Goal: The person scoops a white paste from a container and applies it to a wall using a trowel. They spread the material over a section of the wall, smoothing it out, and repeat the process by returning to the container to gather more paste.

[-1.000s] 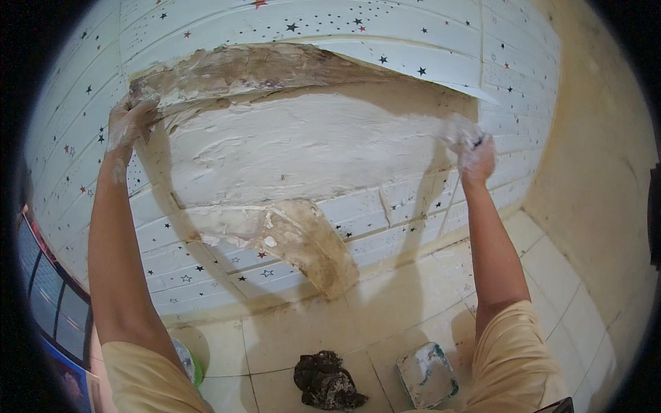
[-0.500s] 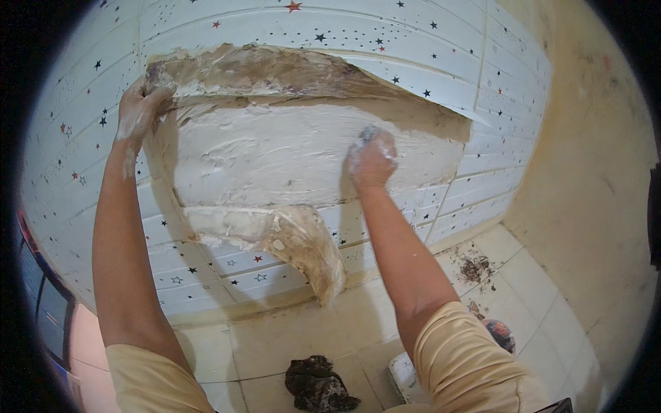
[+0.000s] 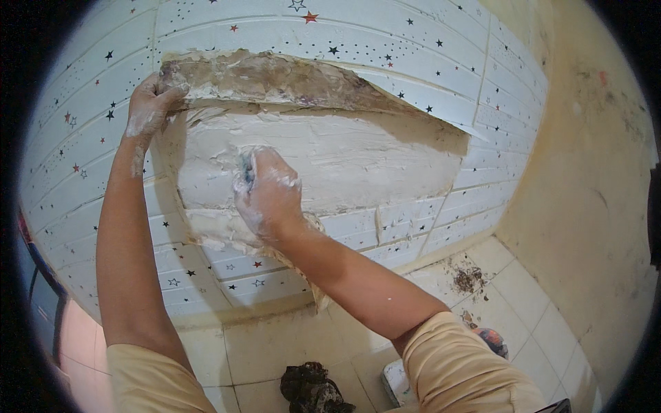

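White star-patterned panels (image 3: 441, 62) cover the wall, with a long upper strip (image 3: 275, 77) peeled up to show its brown, crusted back. My left hand (image 3: 147, 107) grips this strip at its left end. Beneath it is a bare band coated in white paste (image 3: 372, 155), where my right hand (image 3: 270, 189), smeared white, holds a small blue-grey tool against the surface, its shape mostly hidden by the fingers. Another loosened piece (image 3: 210, 227) hangs lower, partly behind my right forearm.
A dark crumpled heap (image 3: 306, 385) lies on the tiled floor (image 3: 533, 296). A pale container (image 3: 396, 382) and a reddish object (image 3: 494, 339) sit by my right arm. Brown debris (image 3: 468, 279) lies near the wall base; a stained yellowish side wall (image 3: 592, 172) stands at right.
My right hand has swept from the right end of the pasted band leftward to its left half. My left hand stays on the peeled strip; the view has shifted slightly.
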Demonstrator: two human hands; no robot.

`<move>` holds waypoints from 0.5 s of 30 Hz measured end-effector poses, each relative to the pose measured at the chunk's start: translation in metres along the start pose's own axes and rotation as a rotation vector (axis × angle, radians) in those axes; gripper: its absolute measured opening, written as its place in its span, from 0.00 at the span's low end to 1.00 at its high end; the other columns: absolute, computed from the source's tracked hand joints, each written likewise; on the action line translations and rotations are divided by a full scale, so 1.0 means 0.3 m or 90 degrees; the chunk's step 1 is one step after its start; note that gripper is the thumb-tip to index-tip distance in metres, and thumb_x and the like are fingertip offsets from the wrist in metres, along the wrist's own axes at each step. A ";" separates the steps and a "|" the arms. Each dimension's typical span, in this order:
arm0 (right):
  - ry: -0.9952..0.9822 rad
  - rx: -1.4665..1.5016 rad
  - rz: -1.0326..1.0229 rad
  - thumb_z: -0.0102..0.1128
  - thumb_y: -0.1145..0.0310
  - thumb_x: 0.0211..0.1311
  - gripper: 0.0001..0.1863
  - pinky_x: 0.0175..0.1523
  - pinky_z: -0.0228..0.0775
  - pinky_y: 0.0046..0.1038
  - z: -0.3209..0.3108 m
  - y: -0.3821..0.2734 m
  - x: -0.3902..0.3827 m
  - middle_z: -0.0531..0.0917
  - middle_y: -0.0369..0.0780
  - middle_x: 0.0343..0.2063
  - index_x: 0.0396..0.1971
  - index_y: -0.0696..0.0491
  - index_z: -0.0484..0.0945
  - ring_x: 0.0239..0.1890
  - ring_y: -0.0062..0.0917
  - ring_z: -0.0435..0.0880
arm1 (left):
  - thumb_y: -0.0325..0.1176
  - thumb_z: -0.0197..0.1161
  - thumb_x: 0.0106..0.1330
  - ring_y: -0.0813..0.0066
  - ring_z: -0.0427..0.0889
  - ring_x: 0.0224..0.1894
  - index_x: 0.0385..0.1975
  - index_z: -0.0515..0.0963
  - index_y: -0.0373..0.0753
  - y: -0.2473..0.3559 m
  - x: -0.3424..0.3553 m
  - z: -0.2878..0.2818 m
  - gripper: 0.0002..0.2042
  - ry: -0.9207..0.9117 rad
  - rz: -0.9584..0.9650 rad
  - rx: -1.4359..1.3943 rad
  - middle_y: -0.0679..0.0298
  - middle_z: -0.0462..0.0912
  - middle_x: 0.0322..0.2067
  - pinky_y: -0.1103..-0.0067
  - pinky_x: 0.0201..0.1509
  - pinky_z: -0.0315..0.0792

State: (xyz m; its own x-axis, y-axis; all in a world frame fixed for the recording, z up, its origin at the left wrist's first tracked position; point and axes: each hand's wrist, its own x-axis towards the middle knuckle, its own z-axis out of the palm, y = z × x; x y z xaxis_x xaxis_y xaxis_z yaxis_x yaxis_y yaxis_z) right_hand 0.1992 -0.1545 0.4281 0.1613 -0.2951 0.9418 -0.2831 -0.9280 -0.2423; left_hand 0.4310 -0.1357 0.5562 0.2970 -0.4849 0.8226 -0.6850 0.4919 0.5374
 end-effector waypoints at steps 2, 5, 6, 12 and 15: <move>0.012 -0.046 0.026 0.62 0.70 0.45 0.15 0.40 0.68 0.43 -0.036 0.013 0.015 0.74 0.49 0.27 0.33 0.56 0.69 0.33 0.46 0.76 | 0.32 0.65 0.54 0.80 0.76 0.29 0.37 0.77 0.37 0.019 -0.011 0.010 0.12 0.001 -0.008 0.015 0.67 0.79 0.28 0.82 0.34 0.72; -0.067 -0.103 0.170 0.60 0.69 0.47 0.14 0.39 0.67 0.43 -0.080 0.112 0.061 0.75 0.49 0.28 0.34 0.54 0.69 0.33 0.46 0.76 | 0.32 0.64 0.56 0.80 0.77 0.29 0.40 0.77 0.37 0.020 -0.012 -0.016 0.13 -0.001 -0.026 0.038 0.67 0.80 0.29 0.81 0.33 0.72; -0.014 -0.123 0.111 0.60 0.68 0.48 0.14 0.39 0.67 0.42 -0.097 0.241 0.064 0.75 0.48 0.28 0.35 0.53 0.70 0.33 0.46 0.76 | 0.33 0.65 0.55 0.80 0.76 0.29 0.37 0.77 0.36 0.015 -0.006 -0.005 0.12 0.002 -0.019 0.009 0.67 0.79 0.28 0.81 0.34 0.72; 0.102 -0.239 0.251 0.71 0.62 0.42 0.24 0.39 0.69 0.36 -0.479 0.877 0.019 0.78 0.43 0.27 0.39 0.56 0.75 0.30 0.35 0.74 | 0.33 0.65 0.54 0.79 0.76 0.28 0.35 0.77 0.36 0.013 0.024 -0.001 0.11 0.021 -0.005 0.069 0.65 0.80 0.28 0.81 0.34 0.71; 0.152 -0.221 0.264 0.69 0.64 0.43 0.19 0.38 0.68 0.33 -0.713 0.981 -0.067 0.78 0.42 0.26 0.36 0.57 0.77 0.29 0.31 0.74 | 0.40 0.64 0.55 0.75 0.78 0.29 0.34 0.78 0.38 -0.016 -0.001 0.035 0.13 0.029 0.004 0.138 0.63 0.81 0.28 0.76 0.37 0.73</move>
State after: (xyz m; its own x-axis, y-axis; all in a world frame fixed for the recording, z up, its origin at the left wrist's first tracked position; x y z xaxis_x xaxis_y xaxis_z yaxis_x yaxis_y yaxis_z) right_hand -0.0895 -0.3729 0.3878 -0.2351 -0.5203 0.8210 -0.5770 -0.6051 -0.5486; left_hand 0.4272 -0.1456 0.5512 0.3191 -0.4468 0.8358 -0.8123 0.3254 0.4841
